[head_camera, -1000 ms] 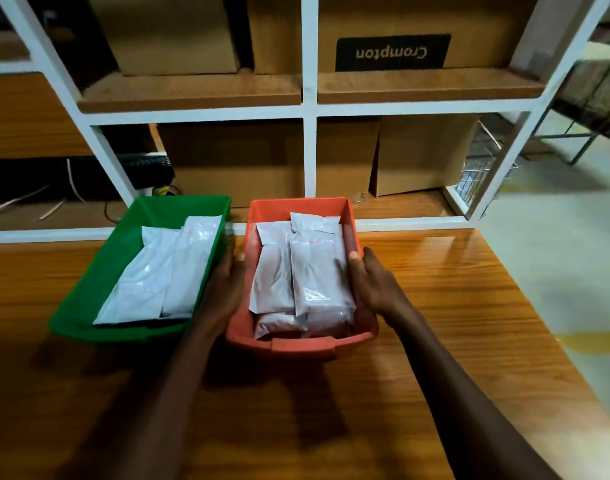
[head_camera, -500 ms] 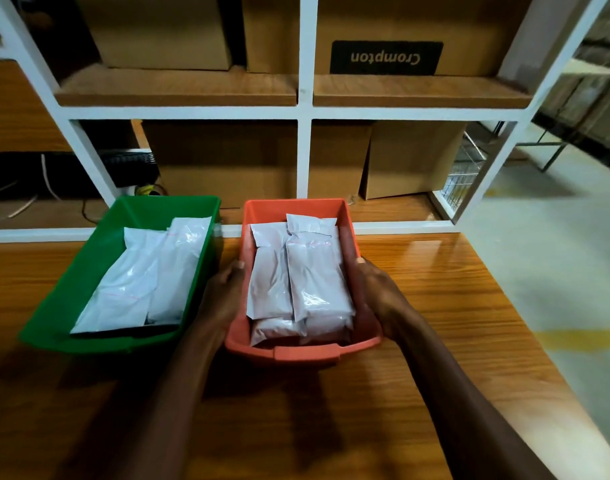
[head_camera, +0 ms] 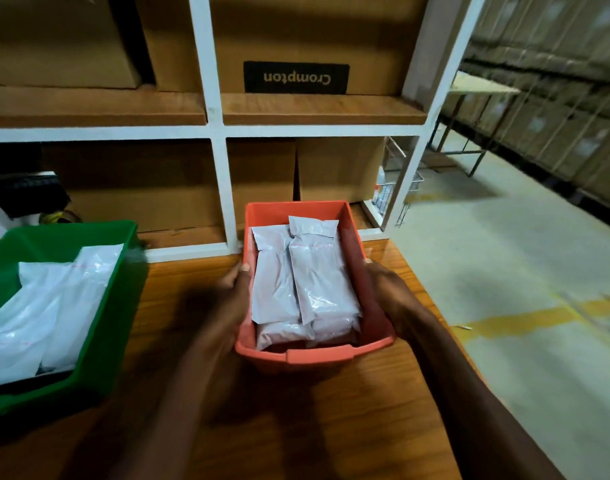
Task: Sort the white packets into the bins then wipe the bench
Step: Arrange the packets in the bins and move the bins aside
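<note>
We count two bins on the bench point(head_camera: 296, 427). Orange bin point(head_camera: 317, 355): at least three white packets point(head_camera: 310, 282), our left hand point(head_camera: 227, 299) and right hand point(head_camera: 386, 289) gripping its side walls. Green bin point(head_camera: 102, 327), left, apart: two packets point(head_camera: 54, 306), untouched.

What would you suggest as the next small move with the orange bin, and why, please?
Probably set the orange bin down near the bench's right end and let go. The left hand and right hand grip its sides, packets lie in both it and the green bin, so wiping seems next.
</note>
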Demonstrator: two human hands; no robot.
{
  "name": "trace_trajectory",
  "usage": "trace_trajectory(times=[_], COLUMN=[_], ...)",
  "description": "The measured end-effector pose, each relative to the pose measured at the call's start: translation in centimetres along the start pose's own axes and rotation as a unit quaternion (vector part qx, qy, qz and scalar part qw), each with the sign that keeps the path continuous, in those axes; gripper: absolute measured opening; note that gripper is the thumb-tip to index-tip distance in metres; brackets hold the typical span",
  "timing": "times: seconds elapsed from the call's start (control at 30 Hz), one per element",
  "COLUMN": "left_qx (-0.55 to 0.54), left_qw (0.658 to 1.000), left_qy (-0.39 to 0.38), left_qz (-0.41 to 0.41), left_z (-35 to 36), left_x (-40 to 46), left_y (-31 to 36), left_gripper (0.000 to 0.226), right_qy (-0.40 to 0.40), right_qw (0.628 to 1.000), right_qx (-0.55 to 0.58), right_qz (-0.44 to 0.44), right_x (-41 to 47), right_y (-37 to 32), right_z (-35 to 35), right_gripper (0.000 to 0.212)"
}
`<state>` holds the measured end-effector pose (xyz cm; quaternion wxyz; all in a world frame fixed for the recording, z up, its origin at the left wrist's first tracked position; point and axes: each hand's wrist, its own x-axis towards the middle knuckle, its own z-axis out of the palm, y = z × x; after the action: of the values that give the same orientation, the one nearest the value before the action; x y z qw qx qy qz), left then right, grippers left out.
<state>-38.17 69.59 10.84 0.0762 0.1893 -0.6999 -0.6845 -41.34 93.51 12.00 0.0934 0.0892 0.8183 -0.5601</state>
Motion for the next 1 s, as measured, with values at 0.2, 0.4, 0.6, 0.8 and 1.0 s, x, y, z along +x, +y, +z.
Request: trace_trajectory(times=[0.2, 0.4, 0.6, 0.8, 1.0], left_qx=[-0.001, 0.031, 0.040, 0.068, -0.003], left_qw=[1.000, 0.998, 0.996, 0.996, 0.998], left_qy=[0.011, 0.056, 0.074, 0.059, 0.028], left_qz=[0.005, -0.008, -0.029, -0.026, -0.055], left_z=[9.3, 17.8, 21.5, 21.8, 20.4], left_x=[-0.1, -0.1, 0.2, 0.6, 0.6], left_y=[0.1, -0.7, -1.6, -1.4, -1.2], left_gripper=[0.034, 0.037, 0.035, 0.035, 0.028], right_qy=[0.012, 0.002, -0.027, -0.046, -0.033], right_qw=[1.000, 0.999, 0.997, 0.995, 0.998], right_qx=[-0.009, 0.016, 0.056, 0.079, 0.042], right_qz=[0.010, 0.035, 0.054, 0.050, -0.029], right_x=[2.8, 5.9, 8.7, 9.6, 9.3], right_y=[2.1, 3.8, 5.5, 6.6, 5.7], right_z=[-8.2, -15.4, -17.8, -18.4, -18.6], right_gripper=[0.032, 0.030, 0.032, 0.032, 0.045])
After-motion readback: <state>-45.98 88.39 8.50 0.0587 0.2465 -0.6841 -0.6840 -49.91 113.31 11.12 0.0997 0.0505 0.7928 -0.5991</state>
